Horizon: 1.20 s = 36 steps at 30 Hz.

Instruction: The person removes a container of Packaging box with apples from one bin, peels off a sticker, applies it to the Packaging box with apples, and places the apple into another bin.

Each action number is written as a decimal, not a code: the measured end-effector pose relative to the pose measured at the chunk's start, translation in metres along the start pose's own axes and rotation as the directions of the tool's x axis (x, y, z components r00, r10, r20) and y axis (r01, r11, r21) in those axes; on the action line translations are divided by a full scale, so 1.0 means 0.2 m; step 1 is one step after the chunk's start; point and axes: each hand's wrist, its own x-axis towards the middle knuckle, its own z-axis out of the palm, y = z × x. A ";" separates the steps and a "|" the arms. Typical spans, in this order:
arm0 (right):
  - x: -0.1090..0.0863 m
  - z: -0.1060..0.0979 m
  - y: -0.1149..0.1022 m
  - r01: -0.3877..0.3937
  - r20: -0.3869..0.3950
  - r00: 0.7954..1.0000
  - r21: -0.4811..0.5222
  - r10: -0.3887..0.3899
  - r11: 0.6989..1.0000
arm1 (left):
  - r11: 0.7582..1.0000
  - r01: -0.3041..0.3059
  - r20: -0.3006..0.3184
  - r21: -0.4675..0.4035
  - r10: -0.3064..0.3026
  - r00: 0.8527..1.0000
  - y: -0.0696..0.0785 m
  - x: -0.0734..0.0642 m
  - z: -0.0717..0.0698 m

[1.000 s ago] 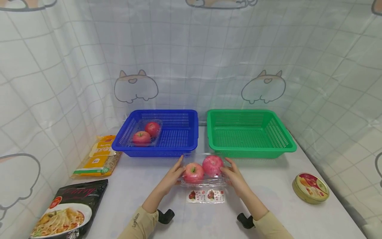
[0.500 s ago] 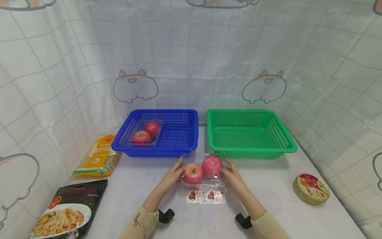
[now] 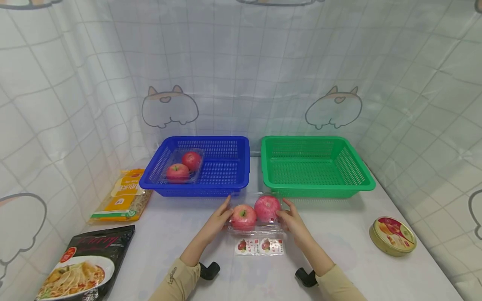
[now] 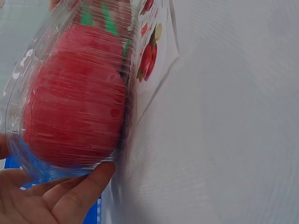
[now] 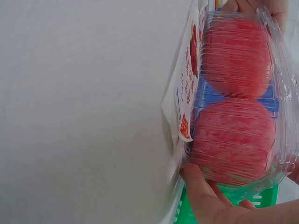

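Note:
A clear plastic clamshell box (image 3: 263,230) holds two apples, a paler one (image 3: 244,218) with a stem on the left and a deeper pink one (image 3: 267,207) on the right. My left hand (image 3: 217,220) grips the box's left end; in the left wrist view its fingers (image 4: 77,198) reach low along the ribbed side. At the opposite end my right hand (image 3: 296,223) holds on, with a fingertip near the box's bottom edge in the right wrist view. Just in front of the box lie two apple-printed stickers (image 3: 260,246) on a backing strip.
Behind stand a blue basket (image 3: 226,190), with another clear box of two apples (image 3: 184,167) inside, and a green basket (image 3: 318,192). An orange noodle packet (image 3: 120,198) and black noodle bag (image 3: 88,263) lie left. A round tin (image 3: 393,236) sits at right.
Both hands keep their hold and the box has barely moved. The right forearm has shifted slightly left, and the head view has tilted a little.

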 end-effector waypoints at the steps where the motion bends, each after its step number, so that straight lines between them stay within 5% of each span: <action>1: 0.00 0.00 0.00 -0.001 0.001 1.000 -0.002 0.001 1.000 | 1.000 -0.001 0.001 -0.002 0.001 1.000 0.00 0.00 0.00; 14: -0.03 -0.03 -0.01 0.017 0.073 0.997 -0.075 -0.011 0.997 | 1.000 0.001 -0.015 -0.019 -0.001 1.000 -0.02 -0.01 0.00; 28: -0.14 -0.13 0.04 0.043 0.150 0.989 -0.159 -0.019 0.986 | 1.000 -0.009 -0.100 -0.014 0.008 0.995 -0.02 -0.06 -0.03; 32: -0.18 -0.14 0.08 0.076 0.129 0.991 -0.295 -0.039 0.952 | 0.998 -0.022 -0.119 -0.056 0.015 0.993 -0.02 -0.09 -0.07; 36: -0.20 -0.13 0.10 0.090 0.115 0.993 -0.470 -0.041 0.878 | 0.996 -0.022 -0.157 -0.088 0.008 0.988 -0.01 -0.12 -0.09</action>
